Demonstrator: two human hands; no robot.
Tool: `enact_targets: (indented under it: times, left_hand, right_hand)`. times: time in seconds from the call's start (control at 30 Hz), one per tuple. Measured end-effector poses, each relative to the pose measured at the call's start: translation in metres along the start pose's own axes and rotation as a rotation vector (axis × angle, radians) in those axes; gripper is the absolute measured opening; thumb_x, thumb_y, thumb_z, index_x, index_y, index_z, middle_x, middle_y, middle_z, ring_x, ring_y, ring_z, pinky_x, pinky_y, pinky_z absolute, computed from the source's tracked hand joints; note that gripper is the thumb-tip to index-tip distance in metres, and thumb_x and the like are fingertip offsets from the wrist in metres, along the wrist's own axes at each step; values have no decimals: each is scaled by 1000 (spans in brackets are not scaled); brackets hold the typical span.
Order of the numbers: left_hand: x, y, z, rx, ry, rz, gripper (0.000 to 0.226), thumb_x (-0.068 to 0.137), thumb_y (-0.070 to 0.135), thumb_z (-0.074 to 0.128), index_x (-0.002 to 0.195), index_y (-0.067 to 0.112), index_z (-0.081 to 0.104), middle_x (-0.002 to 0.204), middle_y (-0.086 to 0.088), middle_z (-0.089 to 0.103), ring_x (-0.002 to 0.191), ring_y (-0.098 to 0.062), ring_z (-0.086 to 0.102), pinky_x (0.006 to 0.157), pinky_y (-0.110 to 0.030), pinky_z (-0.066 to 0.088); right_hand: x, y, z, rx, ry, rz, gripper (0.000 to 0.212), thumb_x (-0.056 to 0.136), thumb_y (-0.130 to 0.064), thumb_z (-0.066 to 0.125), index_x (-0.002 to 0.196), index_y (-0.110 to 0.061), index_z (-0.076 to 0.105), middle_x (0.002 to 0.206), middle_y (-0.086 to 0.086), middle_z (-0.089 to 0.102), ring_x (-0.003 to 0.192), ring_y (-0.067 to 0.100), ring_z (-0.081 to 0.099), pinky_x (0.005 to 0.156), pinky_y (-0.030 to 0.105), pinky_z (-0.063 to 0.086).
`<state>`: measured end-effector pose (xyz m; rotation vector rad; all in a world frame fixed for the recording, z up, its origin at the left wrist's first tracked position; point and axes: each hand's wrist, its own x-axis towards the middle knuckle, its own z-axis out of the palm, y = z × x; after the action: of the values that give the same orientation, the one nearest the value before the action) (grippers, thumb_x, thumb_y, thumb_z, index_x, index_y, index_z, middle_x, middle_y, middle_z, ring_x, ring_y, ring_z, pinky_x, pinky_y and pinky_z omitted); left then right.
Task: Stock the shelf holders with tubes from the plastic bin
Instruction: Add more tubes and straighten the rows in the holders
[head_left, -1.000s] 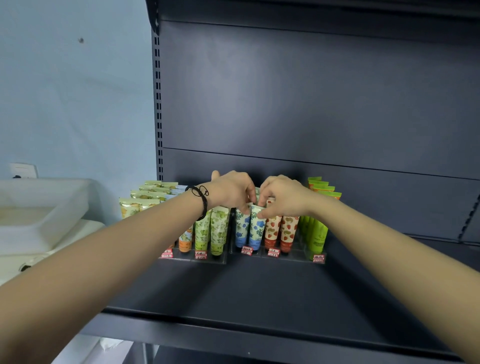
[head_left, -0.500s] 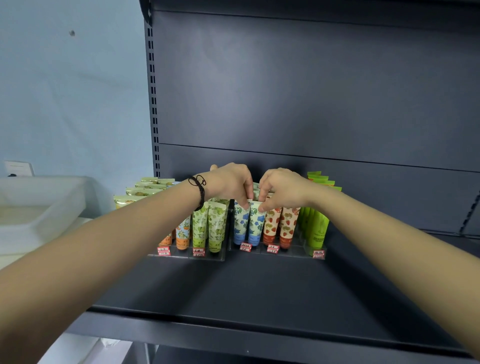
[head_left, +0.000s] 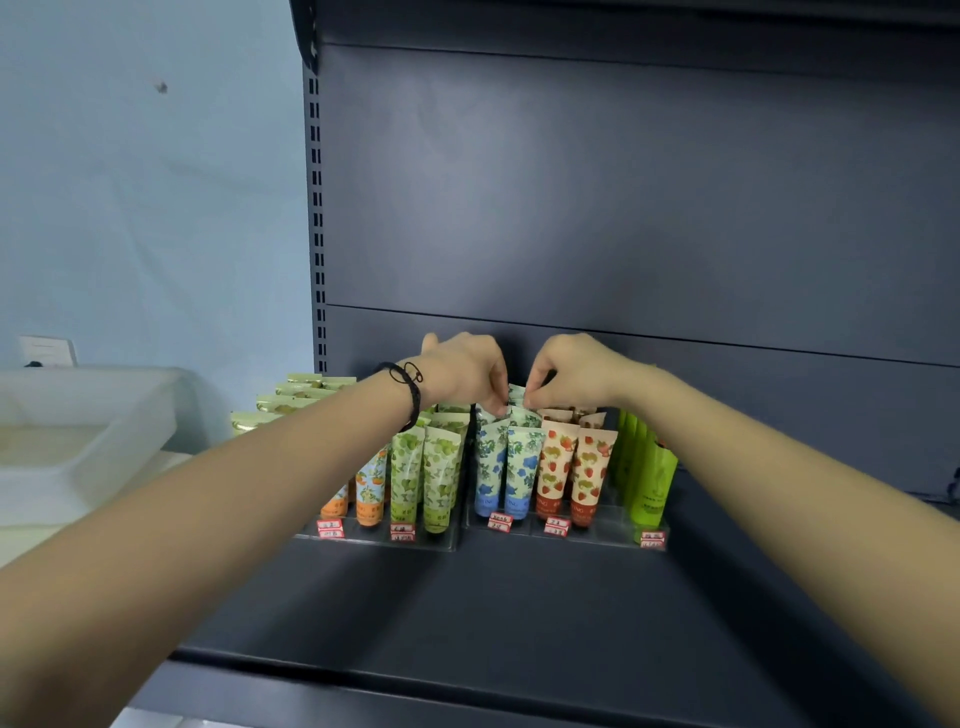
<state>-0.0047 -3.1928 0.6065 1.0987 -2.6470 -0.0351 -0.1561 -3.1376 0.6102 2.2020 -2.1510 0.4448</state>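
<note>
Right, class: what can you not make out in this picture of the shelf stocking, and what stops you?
Head view: the pinched tube is mostly covered by the left hand and right hand.
Head view: writing on the price labels is too small to read.
Head view: the plastic bin is cut by the left edge; its cloudy wall blurs the contents.

blue-flower tubes | strawberry-print tubes | plain green tubes | shelf — dark grey

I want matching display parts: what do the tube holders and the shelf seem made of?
Holders: clear rigid plastic, probably acrylic; the tubes show through the glossy front wall. Shelf: likely painted sheet metal, matte dark grey, with a slotted upright at its left edge.
</note>
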Motion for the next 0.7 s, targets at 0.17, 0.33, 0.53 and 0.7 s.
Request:
enact_targets:
  times: [0.17,0.33,0.53,0.7]
  left_hand:
    - [0,1,2,10,4,4,17,77,32,75,94,27,74,92,15,70,97,-8,54,91,-41,23]
    - [-2,-3,1,30,18,-16,12,79,29,73,91,26,73,86,14,66,95,-9,53,94,-42,23]
    - [-3,-4,3,74,15,-20,6,80,27,72,85,26,72,88,12,68,97,-11,55,93,-42,24]
    - [-1,-4,4,67,8,-24,14,79,29,72,93,26,72,95,11,70,93,-11,52,88,-41,23]
  right_hand:
    - [6,-3,10,-56,-34,24,6,75,-23,76,77,-17,74,87,-2,71,87,17,66,82,39,57]
    - [6,-4,12,-79,-44,23,2,78,-16,74,77,-14,74,91,3,72,89,20,67,82,41,58]
    - [5,-6,9,-80,-69,22,6,79,-15,72,81,-13,75,92,2,73,90,20,68,83,41,58]
    - [-9,-13,-2,55,6,-98,11,79,-13,66,81,-15,76,91,-9,69,93,11,64,85,32,54]
